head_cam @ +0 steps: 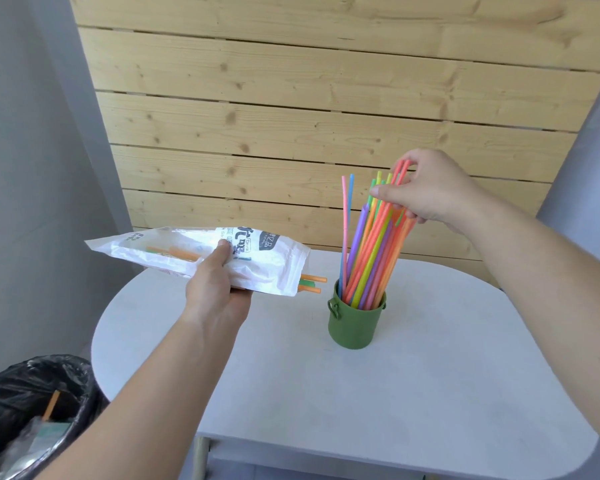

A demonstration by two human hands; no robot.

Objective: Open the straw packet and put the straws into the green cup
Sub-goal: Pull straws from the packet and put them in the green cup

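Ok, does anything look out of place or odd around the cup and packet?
Mostly tidy. A few orange and green straws poke out of the packet in the left hand, not yet in the cup. What looks like an orange straw lies in the bin.

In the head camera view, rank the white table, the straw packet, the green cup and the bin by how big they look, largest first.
1. white table
2. straw packet
3. green cup
Bin: cut off by the frame edge, so unranked against the packet; the part showing looks larger than the cup.
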